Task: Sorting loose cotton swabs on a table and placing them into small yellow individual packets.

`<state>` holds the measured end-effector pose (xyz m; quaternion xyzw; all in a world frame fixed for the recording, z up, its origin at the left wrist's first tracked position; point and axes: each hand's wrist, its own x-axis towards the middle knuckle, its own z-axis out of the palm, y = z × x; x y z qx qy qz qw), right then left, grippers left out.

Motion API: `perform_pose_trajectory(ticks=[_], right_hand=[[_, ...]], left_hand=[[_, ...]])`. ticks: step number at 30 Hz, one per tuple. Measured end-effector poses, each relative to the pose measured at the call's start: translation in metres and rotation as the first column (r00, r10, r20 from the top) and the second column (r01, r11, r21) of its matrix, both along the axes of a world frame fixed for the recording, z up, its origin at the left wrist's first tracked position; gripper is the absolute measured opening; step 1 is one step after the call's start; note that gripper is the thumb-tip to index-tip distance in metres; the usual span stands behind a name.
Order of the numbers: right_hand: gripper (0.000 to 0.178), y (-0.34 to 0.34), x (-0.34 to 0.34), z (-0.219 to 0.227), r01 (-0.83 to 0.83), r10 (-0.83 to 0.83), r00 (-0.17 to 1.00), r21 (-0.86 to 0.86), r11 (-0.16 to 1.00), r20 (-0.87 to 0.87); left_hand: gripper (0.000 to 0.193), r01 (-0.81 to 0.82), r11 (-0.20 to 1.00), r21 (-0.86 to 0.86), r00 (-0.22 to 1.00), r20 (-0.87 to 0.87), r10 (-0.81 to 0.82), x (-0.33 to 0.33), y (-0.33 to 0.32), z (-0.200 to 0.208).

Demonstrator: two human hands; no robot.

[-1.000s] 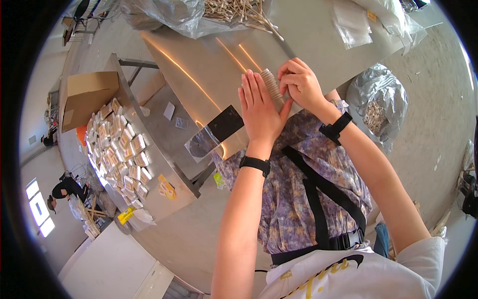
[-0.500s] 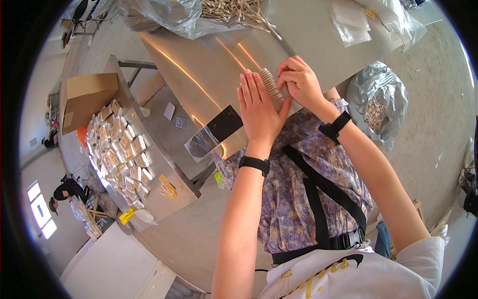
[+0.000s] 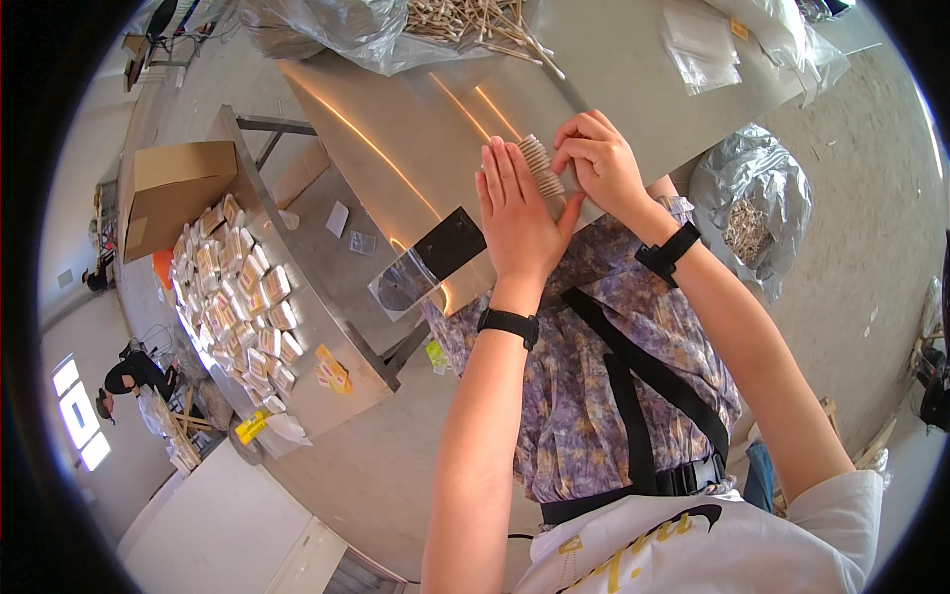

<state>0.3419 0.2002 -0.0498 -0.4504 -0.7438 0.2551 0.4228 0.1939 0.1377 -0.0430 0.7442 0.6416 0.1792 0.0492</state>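
A row of cotton swabs [image 3: 537,163], laid side by side, is on the metal table [image 3: 386,129] between my hands. My left hand [image 3: 520,228] rests flat along the left side of the row, its fingers stretched out and the thumb apart. At the right side of the row, my right hand [image 3: 602,168] has its fingers curled and the fingertips pinched together. What lies between those fingertips is too small to make out. Left of my left hand, near the table edge, lies a black plate [image 3: 450,243] with a clear plastic piece [image 3: 401,284] at its end.
Loose cotton swabs [image 3: 465,22] spill from a clear plastic bag [image 3: 346,35] at the far side. Flat clear bags [image 3: 698,48] lie far right. A lined bin [image 3: 708,203] stands on the right. Another table holds many small packs [image 3: 237,287] and a cardboard box [image 3: 183,188].
Both hands stay in nearly the same place by the row of swabs. My right fingers have shifted very slightly; the whole view has moved a little.
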Motion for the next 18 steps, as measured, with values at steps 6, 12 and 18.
perform_pose_trajectory(ticks=[6, 12, 18], right_hand=[[0.019, 0.0007, -0.0019, -0.0003, 0.012, -0.012, 1.0, 0.016, 1.0, 0.0], [0.019, 0.0007, -0.0023, -0.0004, 0.025, -0.025, 1.0, 0.019, 1.0, 0.015], [0.018, 0.0014, 0.0009, -0.0015, -0.015, 0.014, 0.999, 0.026, 1.0, 0.042]], left_hand=[[0.096, 0.0, 1.0, 0.002, 1.0, 0.002, 0.0, -0.0003, 0.0, -0.0001], [0.096, 0.002, 1.0, 0.008, 1.0, -0.014, -0.002, -0.0002, 0.0001, 0.0004], [0.096, 0.002, 1.0, 0.003, 1.0, -0.02, -0.002, 0.0002, -0.0005, 0.0007]])
